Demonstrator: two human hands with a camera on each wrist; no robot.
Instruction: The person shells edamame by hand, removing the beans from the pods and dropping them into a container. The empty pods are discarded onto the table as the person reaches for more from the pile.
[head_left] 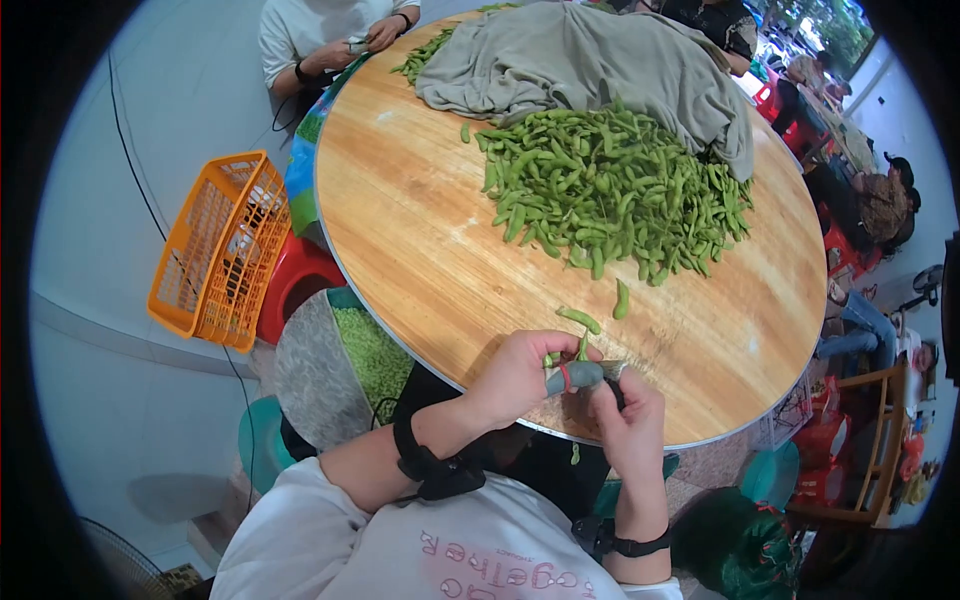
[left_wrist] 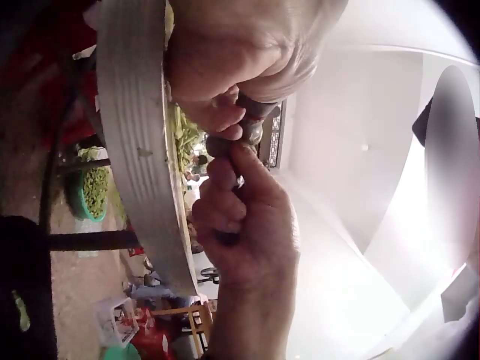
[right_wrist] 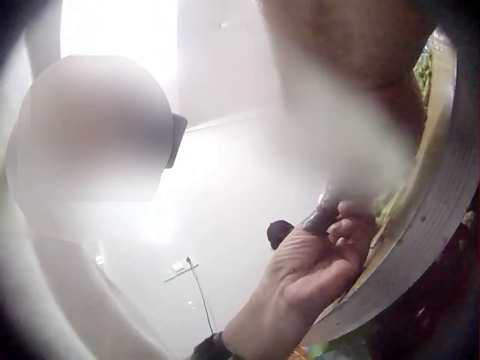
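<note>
My left hand (head_left: 515,380) is over the near edge of the round table, its fingers curled round green pods (head_left: 583,346). A grey cover (head_left: 572,378) with a red band is on its thumb. Close against that thumb is my right hand (head_left: 632,420), fingers bent, with a dark piece by its fingertips; whether it grips anything is hidden. In the left wrist view the right hand (left_wrist: 251,225) meets the left hand (left_wrist: 232,52) at the fingertips. The right wrist view shows the left hand (right_wrist: 319,259) with its covered thumb. Two loose pods, one of them here (head_left: 622,299), lie just beyond.
A big pod heap (head_left: 600,190) lies on the wooden table (head_left: 400,200), partly under a grey cloth (head_left: 590,60). Left of the table are an orange crate (head_left: 215,255), a red stool (head_left: 295,280) and a container of green beans (head_left: 372,355). Another person (head_left: 320,45) sits across at upper left.
</note>
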